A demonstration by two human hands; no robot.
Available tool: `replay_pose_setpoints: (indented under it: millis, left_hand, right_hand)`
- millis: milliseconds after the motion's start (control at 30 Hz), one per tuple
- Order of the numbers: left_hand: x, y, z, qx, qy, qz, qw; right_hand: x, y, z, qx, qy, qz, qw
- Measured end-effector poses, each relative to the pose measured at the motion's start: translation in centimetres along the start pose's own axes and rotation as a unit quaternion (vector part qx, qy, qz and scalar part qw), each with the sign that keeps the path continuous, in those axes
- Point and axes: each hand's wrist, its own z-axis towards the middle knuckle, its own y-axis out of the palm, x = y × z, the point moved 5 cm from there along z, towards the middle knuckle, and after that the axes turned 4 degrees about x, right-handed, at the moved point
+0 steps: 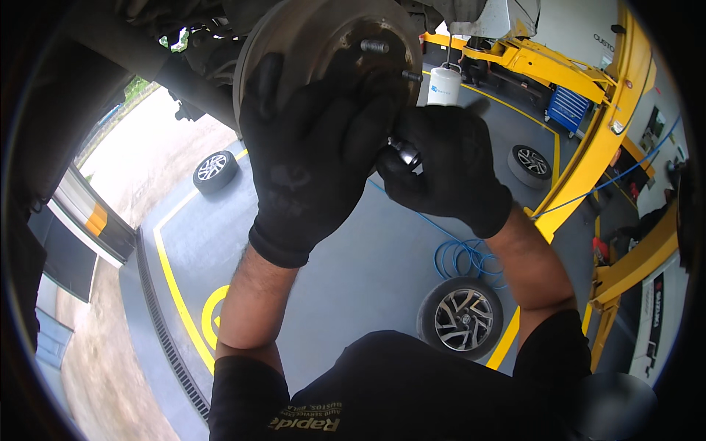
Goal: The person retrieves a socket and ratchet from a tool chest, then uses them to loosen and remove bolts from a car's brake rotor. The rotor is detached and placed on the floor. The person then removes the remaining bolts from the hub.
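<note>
Overhead is a round, worn metal brake drum (pixel 294 44) with threaded wheel studs (pixel 374 46) on its face. My left hand (pixel 309 162), in a black glove, rests against the drum with the outer finger stretched up and apart; the other fingers bend toward the hub and blur into the dark. Close beside it, my right hand (pixel 452 162), also black-gloved, is closed around a shiny metal tool (pixel 406 153). Only a short bright length of this tool shows between the hands, so its exact kind and its far end are hidden.
Wheels lie on the grey floor: one (pixel 462 317) below my right arm, one (pixel 215 170) at left, one (pixel 530 165) at right. A coiled blue hose (pixel 463 257) lies nearby. A white container (pixel 443 86), yellow lift post (pixel 588 169) and blue tool cabinet (pixel 567 110) stand beyond.
</note>
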Motion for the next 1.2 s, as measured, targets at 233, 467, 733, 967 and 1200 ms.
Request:
replay_pose_setpoints:
  millis: [233,467,733,967,1200]
  left_hand:
    - [0.3,0.0,0.3,-0.002,0.001,-0.003,1.000]
    - [0.7,-0.1,0.7,-0.014,-0.013,-0.008,1.000]
    - [0.5,0.5,0.0,-0.017,-0.005,0.015,1.000]
    - [0.6,0.4,0.3,-0.022,0.003,0.020,1.000]
    - [0.9,0.6,0.3,-0.015,-0.004,0.021,1.000]
  right_hand:
    - [2.3,1.9,-1.4,0.061,0.178,0.267,0.945]
    - [1.5,4.3,-2.8,-0.030,0.399,0.663,0.633]
    - [1.3,3.3,-3.2,-0.006,0.334,0.479,0.811]
    - [0.1,3.1,-3.3,-0.022,0.331,0.507,0.796]
    - [0.4,2.6,-1.9,0.045,0.048,0.077,0.995]
